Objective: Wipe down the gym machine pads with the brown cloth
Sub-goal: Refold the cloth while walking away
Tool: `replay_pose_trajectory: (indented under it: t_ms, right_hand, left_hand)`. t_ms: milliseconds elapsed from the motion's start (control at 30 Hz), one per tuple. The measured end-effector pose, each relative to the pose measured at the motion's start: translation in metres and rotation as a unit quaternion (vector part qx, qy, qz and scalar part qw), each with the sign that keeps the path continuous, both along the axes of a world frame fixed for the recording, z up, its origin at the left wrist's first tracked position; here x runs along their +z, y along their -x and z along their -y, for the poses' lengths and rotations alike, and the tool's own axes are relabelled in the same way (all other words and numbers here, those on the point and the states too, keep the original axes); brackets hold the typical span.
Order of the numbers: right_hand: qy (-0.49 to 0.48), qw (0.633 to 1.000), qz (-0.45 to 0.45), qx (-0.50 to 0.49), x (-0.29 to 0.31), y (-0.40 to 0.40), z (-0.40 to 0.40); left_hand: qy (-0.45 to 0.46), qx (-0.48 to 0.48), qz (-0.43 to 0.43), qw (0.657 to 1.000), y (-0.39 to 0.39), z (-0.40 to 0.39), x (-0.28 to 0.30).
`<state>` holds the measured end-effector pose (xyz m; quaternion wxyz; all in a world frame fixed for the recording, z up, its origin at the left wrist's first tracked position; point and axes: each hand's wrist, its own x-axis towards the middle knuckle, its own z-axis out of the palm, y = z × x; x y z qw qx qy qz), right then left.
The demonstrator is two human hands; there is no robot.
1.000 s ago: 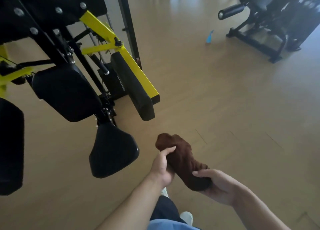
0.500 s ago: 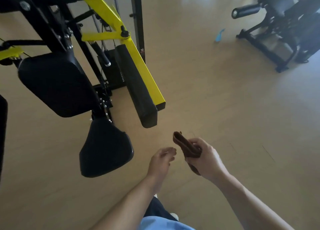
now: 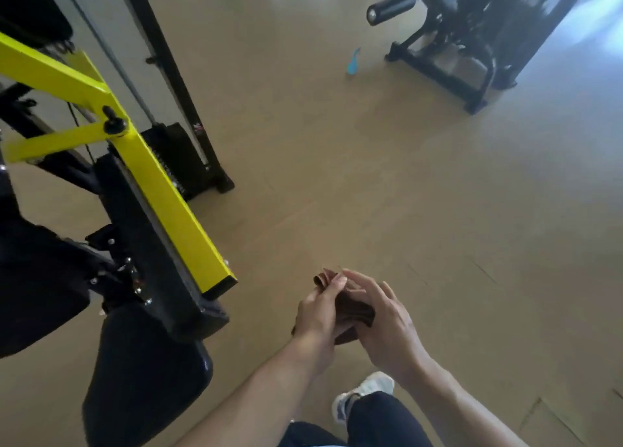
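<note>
The brown cloth (image 3: 354,306) is bunched small between both palms, low in the middle of the view. My left hand (image 3: 318,315) grips its left side with thumb on top. My right hand (image 3: 387,325) cups it from the right, fingers partly spread. To the left stands the gym machine with a yellow frame arm (image 3: 158,180), a long black pad (image 3: 148,241) under that arm, a black seat pad (image 3: 145,375) below, and another black pad (image 3: 30,288) at the left edge. My hands are a short way right of the pads, touching none.
Tan wooden floor (image 3: 404,193) stretches ahead and right. A second black machine (image 3: 472,31) with a roller pad stands at top right. A small blue object (image 3: 353,62) lies on the floor near it. My white shoe (image 3: 364,396) and dark trouser leg are below my hands.
My left hand let go of the cloth half a second ago and now holds it again with the right. The cloth is folded smaller. The view has shifted right and closer to the machine.
</note>
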<state>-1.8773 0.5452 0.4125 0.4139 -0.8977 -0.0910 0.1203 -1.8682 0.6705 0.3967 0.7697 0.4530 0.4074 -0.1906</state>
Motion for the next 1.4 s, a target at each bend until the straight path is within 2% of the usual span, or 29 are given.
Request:
replay_pose_trajectory:
  t_ms: [133, 267, 433, 533, 633, 833, 1000, 1133, 1267, 1333, 1400]
  right_hand:
    - [-0.014, 0.996, 0.068, -0.048, -0.009, -0.037, 0.036]
    - [0.019, 0.995, 0.030, -0.098, -0.019, -0.088, 0.089]
    - [0.050, 0.997, -0.023, -0.048, 0.000, -0.153, 0.158]
    - [0.043, 0.999, -0.017, 0.004, 0.007, -0.182, 0.192]
    - [0.030, 0.998, 0.033, 0.046, 0.008, -0.213, 0.224]
    - [0.036, 0.990, 0.129, 0.033, 0.016, -0.310, 0.278]
    - [0.024, 0.995, 0.101, -0.011, 0.020, -0.413, 0.318]
    - [0.067, 0.996, 0.060, -0.015, 0.019, -0.492, 0.356]
    - [0.058, 0.990, 0.059, -0.112, 0.023, -0.560, 0.389]
    - [0.039, 0.984, 0.052, -0.167, 0.027, -0.593, 0.409]
    - [0.000, 0.980, 0.024, -0.195, 0.032, -0.627, 0.431]
  left_hand:
    - [-0.049, 0.057, -0.028, 0.997, -0.053, 0.029, -0.004]
    - [-0.121, 0.034, 0.008, 0.992, -0.103, 0.074, -0.003]
    - [-0.181, -0.044, 0.057, 0.981, -0.163, 0.129, 0.008]
    - [-0.235, -0.074, 0.076, 0.966, -0.200, 0.154, 0.014]
    - [-0.281, -0.100, 0.105, 0.949, -0.238, 0.176, 0.015]
    - [-0.208, -0.261, 0.148, 0.931, -0.329, 0.217, 0.027]
    - [-0.117, -0.386, 0.201, 0.893, -0.426, 0.249, 0.024]
    - [-0.104, -0.403, 0.191, 0.889, -0.516, 0.284, 0.020]
    - [-0.079, -0.318, 0.196, 0.924, -0.600, 0.329, 0.028]
    - [-0.099, -0.322, 0.228, 0.914, -0.640, 0.350, 0.028]
    - [-0.119, -0.394, 0.258, 0.874, -0.677, 0.374, 0.021]
